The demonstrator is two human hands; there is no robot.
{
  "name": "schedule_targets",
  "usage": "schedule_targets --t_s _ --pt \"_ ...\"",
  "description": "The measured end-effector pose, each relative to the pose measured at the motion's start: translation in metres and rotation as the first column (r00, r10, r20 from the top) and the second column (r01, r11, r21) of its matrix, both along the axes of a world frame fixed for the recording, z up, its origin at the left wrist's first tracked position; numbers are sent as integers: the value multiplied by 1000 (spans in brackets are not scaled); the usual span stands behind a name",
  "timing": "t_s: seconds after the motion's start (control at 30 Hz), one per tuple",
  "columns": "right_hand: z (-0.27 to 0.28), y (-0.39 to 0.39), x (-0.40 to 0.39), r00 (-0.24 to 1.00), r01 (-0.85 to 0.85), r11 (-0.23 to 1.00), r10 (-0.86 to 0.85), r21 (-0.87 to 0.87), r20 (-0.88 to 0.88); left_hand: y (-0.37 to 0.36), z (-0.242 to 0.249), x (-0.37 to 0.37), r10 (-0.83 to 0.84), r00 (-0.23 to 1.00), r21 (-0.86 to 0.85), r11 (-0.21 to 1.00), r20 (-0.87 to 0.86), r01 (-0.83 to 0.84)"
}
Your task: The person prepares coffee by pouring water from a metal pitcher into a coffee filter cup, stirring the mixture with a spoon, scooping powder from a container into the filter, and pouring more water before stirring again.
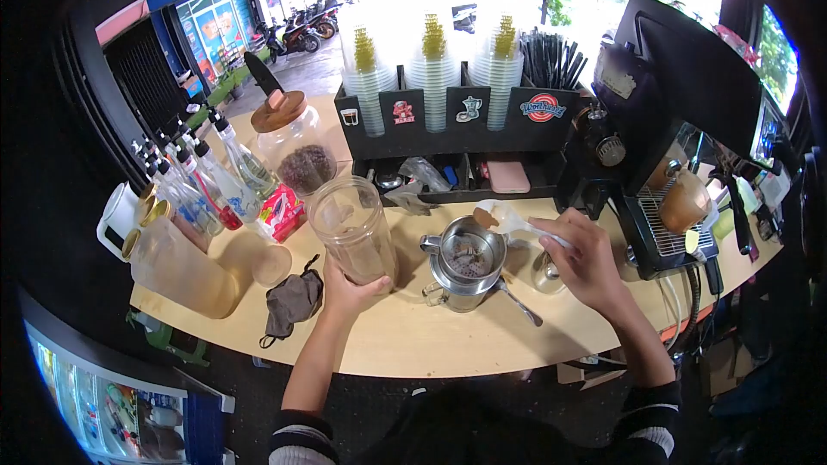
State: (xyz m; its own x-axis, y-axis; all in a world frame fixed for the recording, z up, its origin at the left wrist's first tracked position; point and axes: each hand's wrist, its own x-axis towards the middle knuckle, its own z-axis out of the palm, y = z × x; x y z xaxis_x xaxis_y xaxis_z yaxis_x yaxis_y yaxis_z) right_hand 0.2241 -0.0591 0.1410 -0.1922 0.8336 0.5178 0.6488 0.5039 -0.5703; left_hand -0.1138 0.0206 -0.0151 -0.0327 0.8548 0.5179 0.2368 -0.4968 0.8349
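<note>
My left hand [357, 291] is wrapped round the lower part of a tall clear jar [349, 224], which leans a little over the counter. In my right hand [581, 254] is the handle of a white scoop [510, 219], pinched between the fingers, with brown powder in its bowl. The scoop's bowl is above the right rim of a metal cup [472, 250] with dark contents at its bottom. This cup rests on top of another vessel. A metal spoon [521, 303] lies to its right, and a small metal container [547, 274] stands below my right hand.
A black rack [457, 120] with stacked cups and straws stands at the back. Syrup bottles [207, 176], a lidded jar [297, 151] and a large pitcher [185, 267] are at left. A dark pouch [293, 301] lies nearby. At right is a coffee machine [603, 181].
</note>
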Motion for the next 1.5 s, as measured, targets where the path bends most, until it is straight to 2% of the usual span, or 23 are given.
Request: schedule_targets --t_s 0.3,0.37,0.6,0.67,0.7,0.97,1.1,1.27,1.5 --pt "-2 -3 1 999 8 997 -10 -80 -33 2 -2 -4 -17 997 -16 1000 -77 16" --pt "-5 0 0 999 -39 999 39 34 -7 -1 2 -2 -15 998 -18 1000 -54 14" --pt "-6 -3 -5 999 -4 999 6 -36 37 1 -2 -6 -34 998 -24 999 -60 32" --pt "-9 -4 -5 1000 -17 996 18 85 -3 1 -3 -5 -20 998 -24 1000 -60 19" --pt "-9 -5 -4 1000 -19 996 19 84 -2 0 -2 -4 -19 998 -24 1000 -58 17" --pt "-11 -11 1 999 -9 1000 8 -21 -33 -3 4 -1 17 998 -18 1000 -62 -18" --pt "-12 -13 3 998 -39 999 40 17 -53 -2 1 -2 8 998 -26 1000 -69 -10" --pt "-14 -17 6 996 -2 999 -3 -53 -86 -1 2 -3 -8 997 -31 999 -71 6" --pt "-21 -24 6 994 19 998 -25 -55 -105 -1 2 0 -33 999 -30 999 -11 32"
